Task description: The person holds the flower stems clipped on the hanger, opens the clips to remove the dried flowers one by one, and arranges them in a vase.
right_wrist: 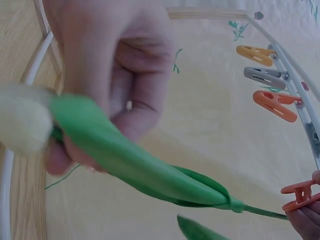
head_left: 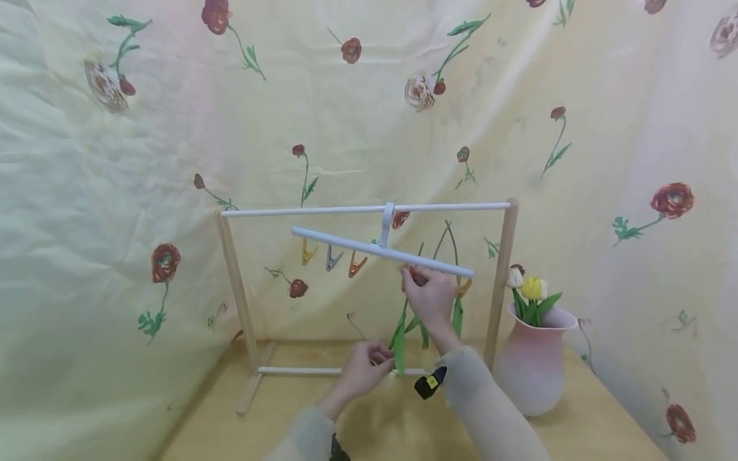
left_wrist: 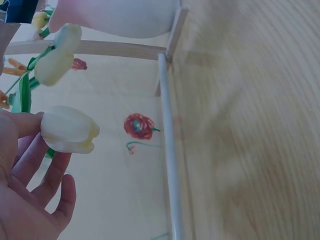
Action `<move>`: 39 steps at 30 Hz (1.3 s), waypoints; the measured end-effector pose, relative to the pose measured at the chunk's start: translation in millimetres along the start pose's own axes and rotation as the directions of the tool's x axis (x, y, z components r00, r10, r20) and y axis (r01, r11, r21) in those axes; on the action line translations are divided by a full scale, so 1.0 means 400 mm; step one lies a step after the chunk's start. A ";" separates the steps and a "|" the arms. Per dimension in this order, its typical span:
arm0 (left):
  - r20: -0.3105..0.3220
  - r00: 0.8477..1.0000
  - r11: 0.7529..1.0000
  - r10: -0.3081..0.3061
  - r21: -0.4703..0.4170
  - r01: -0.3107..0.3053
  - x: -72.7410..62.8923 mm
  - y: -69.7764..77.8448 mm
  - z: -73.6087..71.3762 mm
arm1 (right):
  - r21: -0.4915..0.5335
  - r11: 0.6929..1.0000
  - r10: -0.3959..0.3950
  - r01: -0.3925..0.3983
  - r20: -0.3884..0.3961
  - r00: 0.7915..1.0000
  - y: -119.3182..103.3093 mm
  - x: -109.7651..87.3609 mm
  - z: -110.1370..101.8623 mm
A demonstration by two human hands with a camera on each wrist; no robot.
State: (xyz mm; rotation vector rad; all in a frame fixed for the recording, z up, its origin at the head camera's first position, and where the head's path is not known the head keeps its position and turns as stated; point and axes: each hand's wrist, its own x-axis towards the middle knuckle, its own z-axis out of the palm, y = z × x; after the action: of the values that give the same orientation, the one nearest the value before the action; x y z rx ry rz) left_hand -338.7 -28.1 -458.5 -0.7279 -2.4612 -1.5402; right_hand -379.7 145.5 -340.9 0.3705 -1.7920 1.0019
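My left hand (head_left: 362,370) pinches a white tulip (left_wrist: 70,131) just below its bloom, which points downward. The tulip's green leaf (right_wrist: 140,165) and stem run up to my right hand (head_left: 431,299). Under the low end of a tilted white hanger bar (head_left: 352,244), that hand's fingers grip an orange clip (right_wrist: 301,196). The stem's end meets the clip and fingertips; whether the clip bites it is hidden. Beside it, other tulips hang upside down, one with a pale bloom (left_wrist: 56,62). A yellow clip (head_left: 307,254), a grey clip (head_left: 332,260) and another orange clip (head_left: 356,264) hang at the raised end.
The hanger hooks over the top rail (head_left: 300,210) of a wooden-legged rack, whose lower bar (head_left: 300,371) runs behind my hands. A pink-and-white vase (head_left: 533,365) with yellow and white tulips stands right of the rack on the wooden table (head_left: 202,426). Floral cloth (head_left: 357,115) hangs behind.
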 end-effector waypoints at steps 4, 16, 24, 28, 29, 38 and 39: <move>0.039 0.999 0.999 0.003 0.044 -0.004 -0.014 -0.014 -0.021 | 0.003 1.000 0.004 -0.004 -0.014 1.000 -0.001 0.005 0.001; 0.170 0.984 0.966 0.052 0.243 -0.093 -0.098 -0.047 -0.132 | 0.008 0.986 0.168 -0.169 0.074 0.983 0.010 -0.015 -0.019; 0.231 0.970 0.925 0.075 0.348 -0.155 -0.191 -0.096 -0.250 | 0.033 0.986 0.159 -0.163 0.098 0.982 0.013 0.000 -0.021; 0.263 0.962 0.913 0.075 0.371 -0.173 -0.226 -0.116 -0.271 | 0.034 0.984 0.171 -0.175 0.103 0.980 0.011 0.002 -0.022; 0.270 0.959 0.905 0.081 0.383 -0.184 -0.232 -0.117 -0.273 | 0.034 0.983 0.174 -0.178 0.101 0.980 0.011 0.002 -0.022; 0.310 0.944 0.823 0.111 0.504 -0.262 -0.227 -0.106 -0.271 | 0.023 0.972 0.231 -0.234 0.105 0.967 0.006 -0.005 -0.018; 0.317 0.941 0.813 0.114 0.515 -0.272 -0.223 -0.105 -0.269 | 0.023 0.971 0.235 -0.238 0.102 0.967 0.007 -0.006 -0.018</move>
State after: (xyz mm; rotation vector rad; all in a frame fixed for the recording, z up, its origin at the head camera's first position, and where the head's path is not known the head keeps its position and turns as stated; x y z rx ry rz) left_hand -294.6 -166.3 -475.7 -1.0809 -2.7094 -0.6169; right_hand -376.1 152.2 -343.0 0.2341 -1.9431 1.2007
